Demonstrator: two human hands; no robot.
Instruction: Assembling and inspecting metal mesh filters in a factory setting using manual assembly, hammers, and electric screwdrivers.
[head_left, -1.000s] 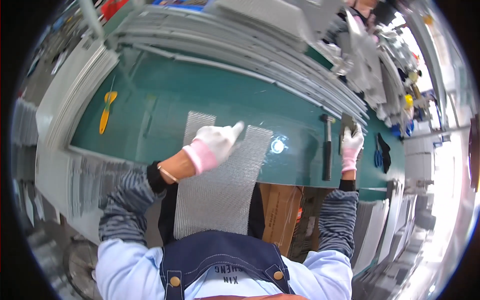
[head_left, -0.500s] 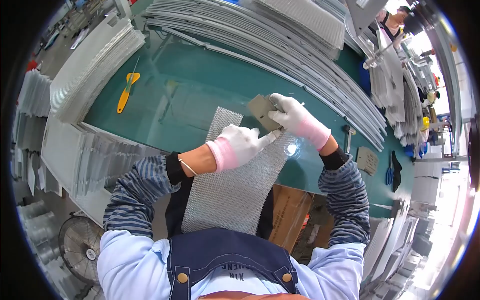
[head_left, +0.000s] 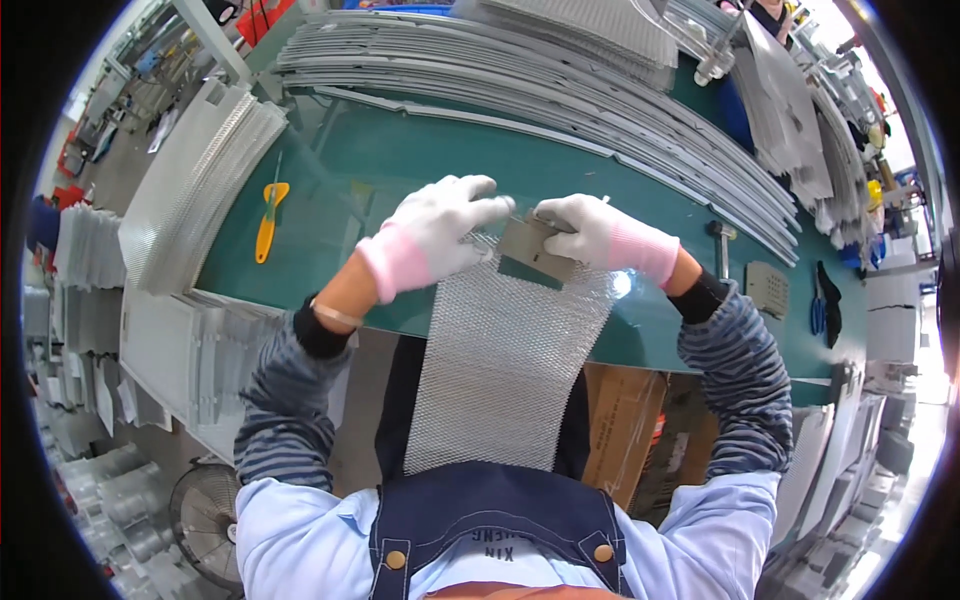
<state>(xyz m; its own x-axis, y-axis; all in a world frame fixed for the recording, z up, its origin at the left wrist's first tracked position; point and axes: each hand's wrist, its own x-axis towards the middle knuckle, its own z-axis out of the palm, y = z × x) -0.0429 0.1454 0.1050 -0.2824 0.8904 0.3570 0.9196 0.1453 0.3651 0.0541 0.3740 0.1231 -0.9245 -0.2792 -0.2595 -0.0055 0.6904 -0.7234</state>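
A long strip of silver metal mesh [head_left: 505,365] lies on the green workbench [head_left: 400,170] and hangs over its near edge toward me. My left hand [head_left: 440,230], in a white glove with a pink cuff, presses down on the strip's far end. My right hand [head_left: 590,230], gloved the same way, holds a small flat grey piece [head_left: 535,250] against the mesh's far edge, close to my left fingertips.
Stacks of grey mesh sheets [head_left: 560,70] line the bench's far side, with more piled at the left [head_left: 190,180]. A yellow-handled tool [head_left: 268,215] lies on the left of the bench. A hammer [head_left: 722,250], a small grey block [head_left: 768,288] and blue-handled scissors [head_left: 818,310] sit at the right.
My right hand came from the hammer side at the right over to the mesh, carrying the small grey piece. Both hands now meet at the strip's far end.
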